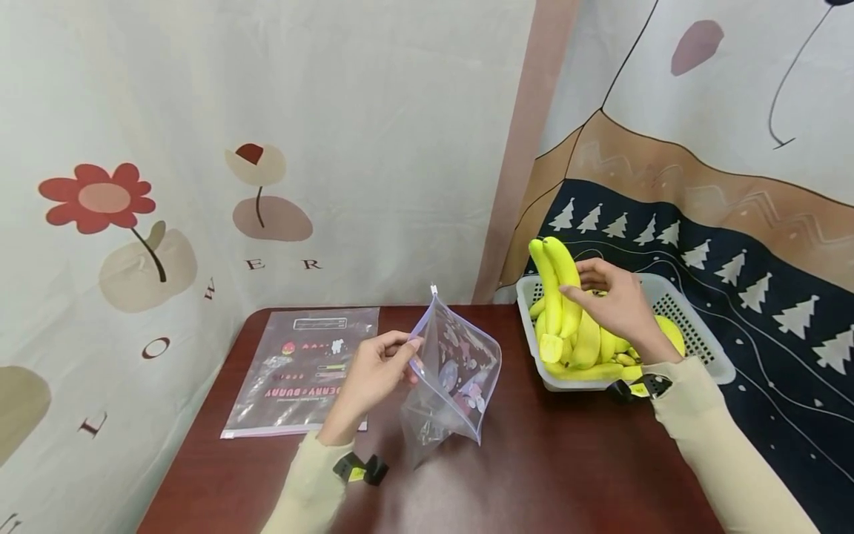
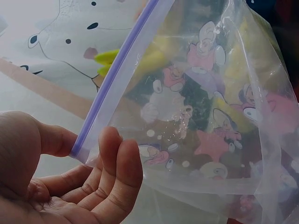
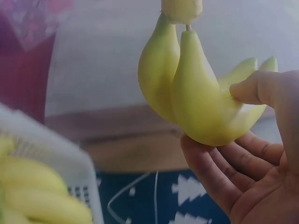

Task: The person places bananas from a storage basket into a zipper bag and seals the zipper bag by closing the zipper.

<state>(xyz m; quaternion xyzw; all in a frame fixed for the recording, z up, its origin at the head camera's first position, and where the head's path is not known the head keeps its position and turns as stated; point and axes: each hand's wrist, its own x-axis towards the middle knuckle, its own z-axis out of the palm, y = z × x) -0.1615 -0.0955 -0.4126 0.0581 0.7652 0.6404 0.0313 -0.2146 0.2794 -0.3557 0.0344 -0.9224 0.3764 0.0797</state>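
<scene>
My left hand pinches the purple zip edge of a clear plastic zip bag printed with pink cartoon figures. The bag's mouth gapes toward the head camera, and its lower end meets the table. In the left wrist view the thumb and fingers grip one corner of the purple zip strip. My right hand holds a small bunch of yellow bananas above a basket. Thumb on one side and fingers on the other clasp the bananas in the right wrist view, their joined stem end upward there.
A pale perforated basket at the right holds several more bananas. Flat on the table's left side lies another clear zip bag with pink lettering. The dark red table meets a printed cloth behind.
</scene>
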